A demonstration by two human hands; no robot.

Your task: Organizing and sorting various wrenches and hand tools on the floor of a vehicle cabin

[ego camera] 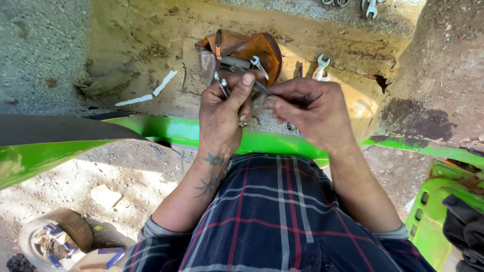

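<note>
Ground (151, 60), yellow and dusty. Brown pouch (252, 48) lying open there, small spanners (259, 65) poking out. Left hand (222, 116) and right hand (312, 113) just above the pouch, fingers (247, 80) closed on thin metal tools (262, 89).

We see hard daylight — bright patches on the ground (353, 55), deep shadow at the right. The hands (222, 118) stay sharp; the edges bend with wide-lens distortion — corners soften slightly.
</note>
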